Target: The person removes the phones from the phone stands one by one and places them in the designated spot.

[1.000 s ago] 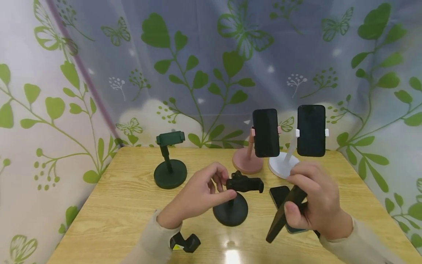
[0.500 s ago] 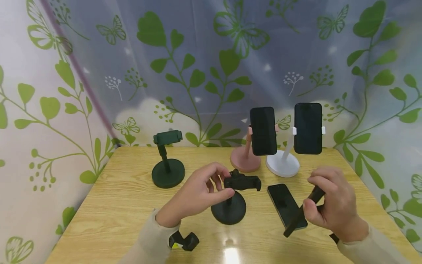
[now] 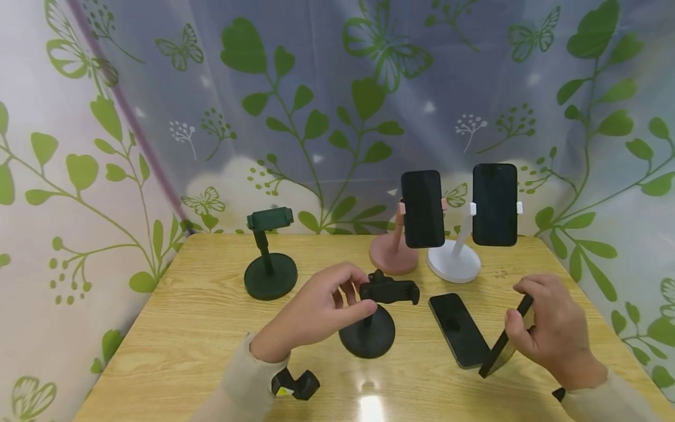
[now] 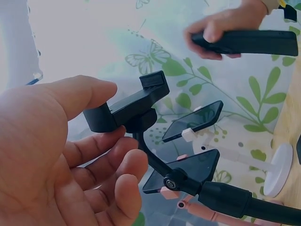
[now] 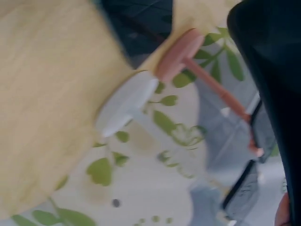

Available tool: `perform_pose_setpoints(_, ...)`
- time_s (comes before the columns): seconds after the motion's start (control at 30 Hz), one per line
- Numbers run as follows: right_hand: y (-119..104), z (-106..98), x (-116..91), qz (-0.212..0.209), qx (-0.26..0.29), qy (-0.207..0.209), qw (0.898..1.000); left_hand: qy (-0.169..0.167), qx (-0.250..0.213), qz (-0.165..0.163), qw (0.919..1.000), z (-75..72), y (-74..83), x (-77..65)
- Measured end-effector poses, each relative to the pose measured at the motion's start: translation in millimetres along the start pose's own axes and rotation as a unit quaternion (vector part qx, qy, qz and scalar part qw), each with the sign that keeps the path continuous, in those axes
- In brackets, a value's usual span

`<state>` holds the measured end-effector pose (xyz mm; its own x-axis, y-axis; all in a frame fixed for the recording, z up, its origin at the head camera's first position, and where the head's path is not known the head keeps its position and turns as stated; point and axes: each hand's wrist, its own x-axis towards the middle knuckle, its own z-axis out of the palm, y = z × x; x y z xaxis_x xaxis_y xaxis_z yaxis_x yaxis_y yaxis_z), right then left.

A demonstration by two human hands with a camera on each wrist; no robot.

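Observation:
My left hand (image 3: 319, 313) pinches the left end of the clamp on a black phone stand (image 3: 392, 291). In the left wrist view, the thumb lies on top of that clamp (image 4: 134, 104) and fingers rest beneath it. The stand's round base (image 3: 367, 340) sits on the table. My right hand (image 3: 556, 322) grips a dark phone (image 3: 503, 347), raised and tilted edge-on in the head view. That held phone (image 5: 268, 70) fills the right side of the right wrist view. Between the hands another phone (image 3: 460, 329) lies flat on the table.
A pink stand (image 3: 394, 258) and a white stand (image 3: 454, 264) at the back each carry an upright phone. The dark green stand (image 3: 270, 275) at back left has a bare clamp. A patterned curtain (image 3: 316, 117) borders the wooden table (image 3: 200, 328).
My right hand has moved right with its phone, uncovering the phone lying flat on the table. The held phone has turned somewhat. My left hand keeps its grip on the black clamp.

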<state>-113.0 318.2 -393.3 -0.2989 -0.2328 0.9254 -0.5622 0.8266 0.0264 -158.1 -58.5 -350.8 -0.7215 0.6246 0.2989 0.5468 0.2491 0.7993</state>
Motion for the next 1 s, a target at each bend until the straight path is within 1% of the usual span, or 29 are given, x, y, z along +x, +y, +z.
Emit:
perform_pose_setpoints(0.1,14,-3,-13,0.023,-0.039,-0.049,0.998,-0.009,0.004,0.000,0.9999,0.0,-0.2,0.1)
perform_pose_setpoints(0.23,26,-4,-23,0.060,-0.060,-0.114,0.990,-0.014,0.006,0.004,0.9999,0.4,-1.0,0.2)
perform_pose_setpoints(0.4,34,-5,-33,0.114,-0.069,-0.181,0.974,-0.015,0.009,0.003,0.9998,-0.1,-0.5,-0.8)
perform_pose_setpoints(0.5,38,-3,-38,0.139,-0.077,-0.212,0.964,-0.020,0.010,-0.001,0.9998,-0.6,-0.1,-1.1)
perform_pose_setpoints(0.6,43,0,-43,0.161,-0.090,-0.249,0.951,-0.022,0.012,-0.003,0.9997,-1.1,0.2,-1.0)
perform_pose_setpoints(0.67,48,2,-46,0.175,-0.102,-0.284,0.937,-0.023,0.014,-0.002,0.9996,-1.4,0.5,-0.9)
perform_pose_setpoints(0.7,50,3,-47,0.182,-0.107,-0.308,0.928,-0.023,0.014,-0.003,0.9996,-1.6,0.6,-0.9)
perform_pose_setpoints(0.8,59,9,-51,0.201,-0.116,-0.384,0.894,-0.025,0.014,-0.004,0.9996,-1.8,0.7,-0.8)
perform_pose_setpoints(0.87,63,13,-53,0.209,-0.115,-0.427,0.872,-0.027,0.011,-0.007,0.9996,-1.7,0.7,-1.0)
perform_pose_setpoints(0.97,69,18,-55,0.206,-0.110,-0.471,0.851,-0.029,0.009,-0.010,0.9995,-1.8,1.0,-1.4)
perform_pose_setpoints(1.0,70,20,-55,0.204,-0.108,-0.481,0.846,-0.029,0.008,-0.010,0.9995,-1.8,0.9,-1.5)
